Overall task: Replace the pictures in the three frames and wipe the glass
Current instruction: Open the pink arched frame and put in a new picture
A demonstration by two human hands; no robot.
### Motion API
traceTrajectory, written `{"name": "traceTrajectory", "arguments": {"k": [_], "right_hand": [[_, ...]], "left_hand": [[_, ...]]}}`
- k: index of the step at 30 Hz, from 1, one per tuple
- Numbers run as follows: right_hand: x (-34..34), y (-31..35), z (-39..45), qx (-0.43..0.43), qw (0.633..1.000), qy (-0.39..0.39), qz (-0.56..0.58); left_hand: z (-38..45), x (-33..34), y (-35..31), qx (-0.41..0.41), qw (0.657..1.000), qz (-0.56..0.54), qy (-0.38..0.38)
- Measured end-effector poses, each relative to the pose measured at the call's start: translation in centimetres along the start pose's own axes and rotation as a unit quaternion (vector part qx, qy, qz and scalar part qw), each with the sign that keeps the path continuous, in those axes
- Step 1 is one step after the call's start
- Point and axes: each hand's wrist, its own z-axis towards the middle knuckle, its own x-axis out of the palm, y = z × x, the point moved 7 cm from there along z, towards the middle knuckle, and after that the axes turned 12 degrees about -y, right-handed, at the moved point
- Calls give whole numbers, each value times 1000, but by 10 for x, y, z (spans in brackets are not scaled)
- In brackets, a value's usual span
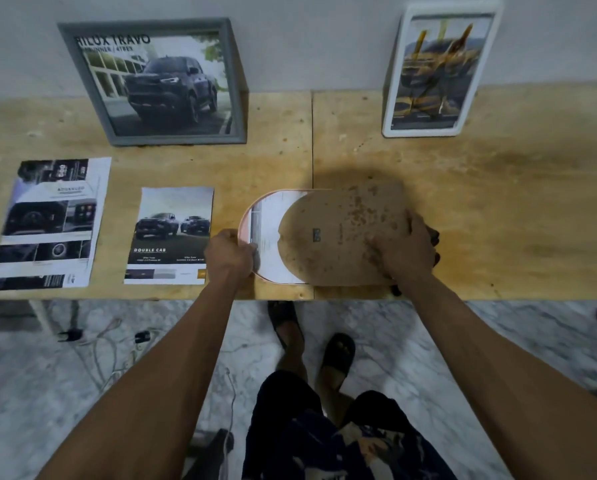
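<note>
An arch-shaped pink frame (246, 216) lies face down near the table's front edge. Its brown backing board (335, 233) sits shifted to the right, so the white back of a picture (273, 230) shows at the rounded left end. My left hand (229, 254) grips the frame's left rim and the paper's edge. My right hand (404, 245) presses flat on the board's right end. A grey frame (151, 81) with a truck picture and a white frame (435, 71) lean on the wall. Two loose prints (48, 223) (170, 237) lie flat at the left.
The plywood table (498, 202) has a seam down its middle, and its front edge runs just below the arched frame. Under it are a marble floor, cables and plugs (99, 337), and my sandalled feet (338, 351).
</note>
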Motion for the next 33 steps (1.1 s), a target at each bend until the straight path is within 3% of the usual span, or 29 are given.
{"name": "traceTrajectory", "arguments": {"k": [11, 25, 33], "right_hand": [[36, 14, -12, -32, 999, -4, -34], [59, 16, -24, -11, 995, -12, -102], [63, 18, -30, -43, 989, -5, -144]], "left_hand": [[17, 3, 12, -74, 996, -48, 31], [20, 1, 12, -96, 991, -93, 5], [24, 5, 11, -87, 990, -112, 20]]}}
